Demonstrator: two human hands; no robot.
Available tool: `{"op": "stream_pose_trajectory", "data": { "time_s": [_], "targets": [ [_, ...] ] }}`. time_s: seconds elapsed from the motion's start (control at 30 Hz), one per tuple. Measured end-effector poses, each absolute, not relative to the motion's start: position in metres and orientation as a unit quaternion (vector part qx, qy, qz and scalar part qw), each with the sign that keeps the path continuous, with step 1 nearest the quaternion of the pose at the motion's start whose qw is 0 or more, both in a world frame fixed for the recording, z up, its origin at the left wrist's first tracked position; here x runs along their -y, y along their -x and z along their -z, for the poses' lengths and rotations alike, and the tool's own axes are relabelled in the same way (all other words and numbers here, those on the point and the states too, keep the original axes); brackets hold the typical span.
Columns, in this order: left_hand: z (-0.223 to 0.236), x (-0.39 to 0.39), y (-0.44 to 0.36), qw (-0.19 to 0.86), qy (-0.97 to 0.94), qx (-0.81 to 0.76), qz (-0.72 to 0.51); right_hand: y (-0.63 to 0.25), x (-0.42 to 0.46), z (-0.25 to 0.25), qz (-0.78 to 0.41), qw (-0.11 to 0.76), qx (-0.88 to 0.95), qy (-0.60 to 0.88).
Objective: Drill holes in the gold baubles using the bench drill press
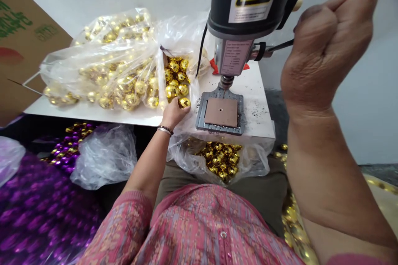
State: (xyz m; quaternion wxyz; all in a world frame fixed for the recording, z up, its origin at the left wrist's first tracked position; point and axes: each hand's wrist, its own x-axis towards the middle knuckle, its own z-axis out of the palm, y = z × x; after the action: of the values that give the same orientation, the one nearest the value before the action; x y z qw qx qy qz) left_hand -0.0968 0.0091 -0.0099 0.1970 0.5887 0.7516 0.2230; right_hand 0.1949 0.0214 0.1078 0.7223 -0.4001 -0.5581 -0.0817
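Observation:
My left hand (173, 112) is closed on a faceted gold ball (184, 102) at the mouth of a clear plastic bag (124, 49) full of gold balls on the white table (93, 112). My right hand (326, 47) is raised in a fist beside the drill press head (248, 0), wrapped round its lever (280, 45), whose end is hidden in the fist. Under the drill bit (224, 85) sits a grey metal base with a brown square pad (221, 112) that has a small hole in its middle.
A second clear bag of gold balls (222, 159) hangs at the table's front edge over my lap. Purple faceted balls (66, 149) and more plastic bags lie at the lower left. A cardboard box (18, 41) stands at the far left. Gold balls (292, 215) lie at the right.

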Motion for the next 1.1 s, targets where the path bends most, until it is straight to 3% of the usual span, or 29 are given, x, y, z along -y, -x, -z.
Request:
{"op": "stream_pose_trajectory", "data": {
  "time_s": [0.1,0.17,0.27,0.33,0.77,1.1],
  "targets": [
    [0.007,0.004,0.096,0.281,-0.569,-0.677,-0.372,-0.193,-0.021,-0.107,0.093,0.727,0.554,0.394],
    [0.005,0.014,0.093,0.402,-0.533,-0.594,-0.449,-0.192,-0.022,-0.106,0.099,0.729,0.55,0.395],
    [0.004,0.024,0.084,0.579,-0.441,-0.496,-0.473,-0.192,-0.024,-0.103,0.086,0.707,0.565,0.417],
    [0.006,0.027,0.076,0.64,-0.4,-0.472,-0.456,-0.192,-0.023,-0.102,0.071,0.686,0.578,0.437],
    [0.035,0.059,0.059,0.752,-0.35,-0.396,-0.395,-0.186,-0.007,-0.108,0.091,0.683,0.584,0.429],
    [0.04,0.066,0.049,0.799,-0.191,-0.361,-0.442,-0.188,-0.006,-0.103,0.097,0.695,0.574,0.422]
  ]
}}
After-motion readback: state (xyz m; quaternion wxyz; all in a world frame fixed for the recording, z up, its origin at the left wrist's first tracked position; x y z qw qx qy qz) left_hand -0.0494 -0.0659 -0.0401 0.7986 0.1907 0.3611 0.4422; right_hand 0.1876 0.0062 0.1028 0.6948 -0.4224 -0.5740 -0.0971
